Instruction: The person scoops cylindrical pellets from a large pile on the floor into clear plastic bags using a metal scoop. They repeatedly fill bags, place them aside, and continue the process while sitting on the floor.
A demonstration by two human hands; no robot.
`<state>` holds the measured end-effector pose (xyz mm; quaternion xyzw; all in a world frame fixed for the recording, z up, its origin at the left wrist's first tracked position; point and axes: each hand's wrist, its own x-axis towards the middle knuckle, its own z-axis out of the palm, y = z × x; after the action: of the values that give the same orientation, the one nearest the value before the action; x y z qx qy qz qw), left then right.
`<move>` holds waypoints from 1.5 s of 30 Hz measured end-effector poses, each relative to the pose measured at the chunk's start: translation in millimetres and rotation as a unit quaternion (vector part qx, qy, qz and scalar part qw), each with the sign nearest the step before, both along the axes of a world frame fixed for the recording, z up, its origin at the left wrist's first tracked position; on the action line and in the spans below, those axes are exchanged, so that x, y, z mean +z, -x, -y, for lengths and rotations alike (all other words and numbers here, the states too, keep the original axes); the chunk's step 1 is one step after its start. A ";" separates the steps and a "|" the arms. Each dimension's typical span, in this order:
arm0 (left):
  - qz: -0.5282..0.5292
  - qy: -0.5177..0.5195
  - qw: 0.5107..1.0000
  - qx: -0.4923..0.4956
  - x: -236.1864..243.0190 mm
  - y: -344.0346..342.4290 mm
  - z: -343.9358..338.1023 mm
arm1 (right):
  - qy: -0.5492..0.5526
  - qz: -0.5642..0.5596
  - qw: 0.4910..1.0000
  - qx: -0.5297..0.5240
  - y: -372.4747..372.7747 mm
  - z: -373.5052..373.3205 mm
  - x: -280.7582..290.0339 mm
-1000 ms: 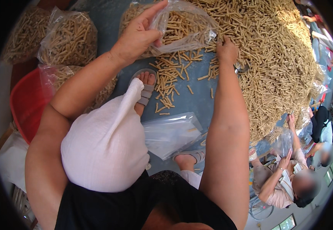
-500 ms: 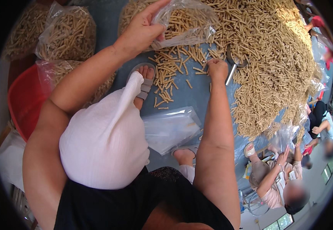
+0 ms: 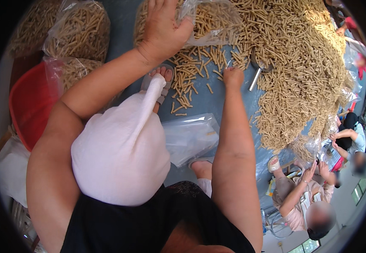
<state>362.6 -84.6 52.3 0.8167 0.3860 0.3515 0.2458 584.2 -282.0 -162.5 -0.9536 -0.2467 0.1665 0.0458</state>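
Observation:
My left hand [image 3: 165, 31] lies over the near left part of a clear plastic bag [image 3: 216, 21] of pale brown stick-shaped pieces, its fingers stretched and the thumb apart. My right hand [image 3: 233, 77] is closed in a fist just above the blue surface, near the bag's right end. Something small and shiny shows at its fingertips, but I cannot make out what it is. Loose sticks [image 3: 186, 82] lie scattered below the bag. To the right of my right hand, a metal scoop [image 3: 255, 79] rests at the edge of the large heap of sticks [image 3: 292, 71].
Filled clear bags [image 3: 79, 31] stand at the far left beside a red basin [image 3: 29, 105]. Flat empty plastic bags [image 3: 191, 137] lie between my feet. A white cloth [image 3: 119, 156] covers my left knee. At the right, a co-worker [image 3: 297, 198] handles another bag; more people sit beyond.
My left hand has gone from pinching the bag's edge to lying spread over it, shifting right. My right hand has moved slightly left and nearer, still closed.

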 end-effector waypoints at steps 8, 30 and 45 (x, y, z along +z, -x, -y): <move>0.055 -0.187 0.974 -0.116 -7.4 -2.4 13.5 | -0.355 -0.259 0.876 -0.197 25.3 22.7 46.9; 0.049 -0.122 0.978 -0.162 124.3 167.8 78.1 | -0.381 -0.164 0.909 0.036 105.9 142.7 269.1; -0.262 -0.267 0.595 0.712 328.6 792.3 190.6 | -0.158 -0.137 0.976 0.063 66.6 365.2 70.4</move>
<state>-429.7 -275.2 380.9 0.3686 0.7815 0.2731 -0.4229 517.6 -647.1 -92.0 -0.8849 -0.3207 0.2574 0.2187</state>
